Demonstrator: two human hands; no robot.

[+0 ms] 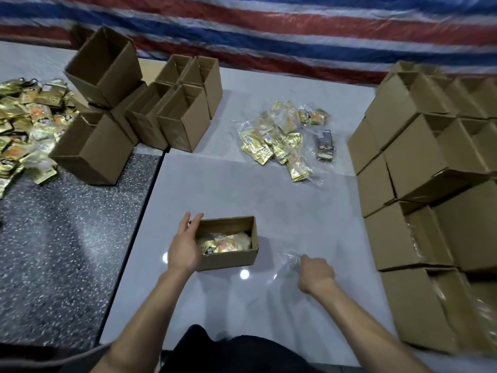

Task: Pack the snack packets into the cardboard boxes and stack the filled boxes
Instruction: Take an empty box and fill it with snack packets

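– Across the back, what hangs?

– A red, blue and white striped plastic tarpaulin (269, 28). Below it lies a glossy pale grey tiled floor (269, 200), with a dark speckled stone strip (67, 238) on the left.

– And the biggest things on that floor?

– On the right, a tall stack of brown cardboard boxes (419, 162), several tiers high; clear film shows in the open sides of the lower ones. At upper left stands a cluster of empty open-topped brown cardboard boxes (150, 111), some upright, a couple tipped against each other.

– Where are the snacks?

– A wide heap of shiny gold foil snack packets (24, 130) spreads at the far left, touching the empty boxes. A smaller pile of gold packets in clear wrapping (279, 141) lies mid-floor, between the two groups of boxes.

– What is being handled?

– A small open brown cardboard box (228, 261) sits on the pale tiles near the person, with a few wrapped gold packets (228, 243) inside.

– The hands?

– The left hand (184, 246) lies flat against the box's left end, fingers straight and reaching above the rim. The right hand (318, 274), just right of the box and apart from it, has its fingers curled, gripping a crumpled clear plastic bag (286, 265) on the floor.
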